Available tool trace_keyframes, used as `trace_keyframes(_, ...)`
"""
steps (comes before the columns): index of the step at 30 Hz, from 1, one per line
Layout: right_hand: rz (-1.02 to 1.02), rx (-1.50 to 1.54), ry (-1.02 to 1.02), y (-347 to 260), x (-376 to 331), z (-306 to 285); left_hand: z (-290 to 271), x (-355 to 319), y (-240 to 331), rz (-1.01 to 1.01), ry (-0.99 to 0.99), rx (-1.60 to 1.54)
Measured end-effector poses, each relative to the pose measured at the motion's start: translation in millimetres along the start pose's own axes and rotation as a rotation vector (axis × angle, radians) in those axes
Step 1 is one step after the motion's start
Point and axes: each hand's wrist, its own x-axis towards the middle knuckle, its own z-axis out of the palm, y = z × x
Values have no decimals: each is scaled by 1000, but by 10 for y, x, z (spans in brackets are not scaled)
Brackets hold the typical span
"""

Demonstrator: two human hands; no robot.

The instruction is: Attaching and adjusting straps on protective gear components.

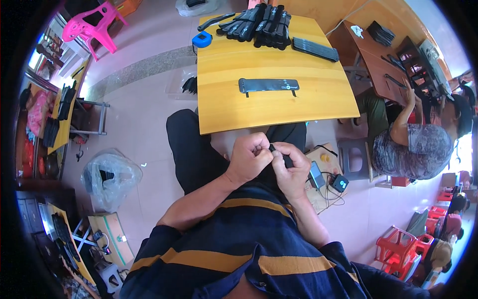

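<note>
At the near edge of a yellow wooden table (pixel 279 113), a seated person in a navy shirt (pixel 214 234) with mustard stripes is holding a small black piece (pixel 272 148) between both hands, just above the lap. The left hand (pixel 249 158) is curling nearly closed, its thumb and index finger pinching the piece; the right hand (pixel 292 162) is gripping from the other side, thumb and index finger drawn close together. The fingers are covering most of the piece, leaving its exact kind unclear.

Directly ahead on the tabletop, a flat black strip (pixel 269 85) is lying crosswise, two short dark tabs sticking out along its near edge. Bundled black strips (pixel 259 27) are lying heaped at the far end, with a stack of slim dark packets (pixel 315 50) resting just to their right and a small blue case (pixel 202 39) sitting near the left edge.

At right, a co-worker (pixel 418 149) in a patterned grey top is sitting beside a brown table (pixel 371 65). On the floor at left, a clear plastic bag (pixel 114 182) is slumping open; a pink plastic stool (pixel 92 27) is standing beyond.
</note>
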Motion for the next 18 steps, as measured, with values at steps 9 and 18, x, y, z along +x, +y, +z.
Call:
trace_keyframes(9,228,326,-23,5,-26,76,56,-12,25,88,141,-109)
trace_keyframes(18,104,174,26,25,48,112,86,25,147,173,143,-9)
